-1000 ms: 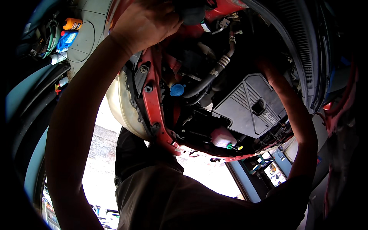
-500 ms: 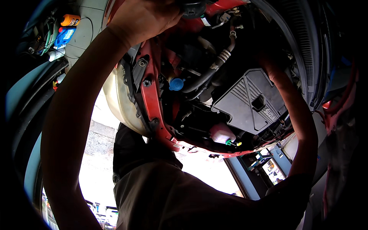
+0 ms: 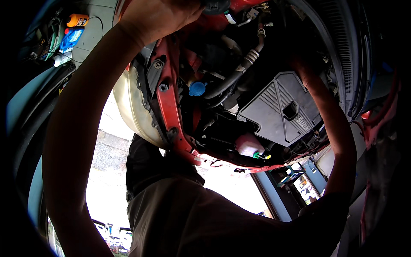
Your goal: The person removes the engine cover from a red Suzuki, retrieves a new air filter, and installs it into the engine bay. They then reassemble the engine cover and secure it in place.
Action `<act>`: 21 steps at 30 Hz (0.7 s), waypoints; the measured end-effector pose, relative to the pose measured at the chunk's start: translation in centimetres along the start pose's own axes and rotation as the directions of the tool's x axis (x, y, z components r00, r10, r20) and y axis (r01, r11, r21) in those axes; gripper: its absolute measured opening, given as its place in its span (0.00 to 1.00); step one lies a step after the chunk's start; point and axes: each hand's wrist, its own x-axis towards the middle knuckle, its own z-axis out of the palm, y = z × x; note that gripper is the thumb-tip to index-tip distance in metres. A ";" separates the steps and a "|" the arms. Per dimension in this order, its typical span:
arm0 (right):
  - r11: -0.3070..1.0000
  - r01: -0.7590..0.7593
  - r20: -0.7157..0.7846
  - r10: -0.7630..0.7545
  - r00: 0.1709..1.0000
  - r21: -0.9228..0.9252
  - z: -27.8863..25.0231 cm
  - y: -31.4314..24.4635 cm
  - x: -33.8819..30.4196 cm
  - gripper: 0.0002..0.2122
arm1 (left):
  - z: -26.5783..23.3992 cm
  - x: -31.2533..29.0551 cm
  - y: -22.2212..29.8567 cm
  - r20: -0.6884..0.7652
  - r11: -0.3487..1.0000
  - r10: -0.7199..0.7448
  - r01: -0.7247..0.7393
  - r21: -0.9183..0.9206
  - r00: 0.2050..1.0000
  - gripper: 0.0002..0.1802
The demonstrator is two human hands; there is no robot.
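Under red car front: left hand [image 3: 158, 17] fingers curled on round dark cap [image 3: 216, 5]; right hand [image 3: 305, 68] shadowed, grip indiscernible.

Both forearms bare, no gloves, no watch, no rings or bands visible. Left hand [image 3: 156, 17] bare, at top edge of the head view. Right hand [image 3: 306, 68] mostly in shadow, details unclear. Dark olive-brown shirt [image 3: 192, 218] across the lower middle, plain fabric, no print. Sleeve ends not clearly visible; the right upper arm merges into dark shadow by the shirt.
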 end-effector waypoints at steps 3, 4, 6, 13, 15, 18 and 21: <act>0.977 -0.049 -0.028 0.056 0.998 0.207 0.1 -1.2 -1.1 0.13 | 0.2 0.1 -0.1 -0.024 1.000 0.026 -0.026 -0.006 0.999 0.13; 0.955 -0.060 -0.026 0.071 0.997 0.290 0.6 -2.2 -1.4 0.13 | 0.0 0.1 0.0 -0.009 1.000 0.024 -0.024 0.007 1.000 0.13; 0.857 -0.086 -0.044 0.126 0.991 0.507 1.2 -3.9 -1.8 0.12 | -0.6 0.1 0.3 0.013 0.999 0.025 -0.025 0.024 1.000 0.13; 0.900 0.116 -0.528 -0.347 0.775 -0.420 0.3 -6.5 -7.8 0.08 | 1.8 0.4 -0.6 0.103 0.999 -0.032 0.029 0.033 0.994 0.07; 0.935 0.165 -0.704 -0.347 0.620 -0.315 3.6 -10.4 -13.4 0.06 | 3.6 -0.3 -1.2 0.051 0.999 -0.008 0.006 0.036 0.999 0.07; 0.968 0.251 -0.868 -0.143 0.476 -0.022 12.6 -14.1 -24.8 0.03 | 3.2 -0.3 -1.6 0.144 0.997 -0.010 -0.002 0.082 0.989 0.10; 0.896 0.145 -0.797 0.287 0.531 0.419 26.0 -12.7 -36.5 0.05 | 2.7 1.1 -1.3 0.189 0.994 -0.041 0.022 0.103 0.981 0.12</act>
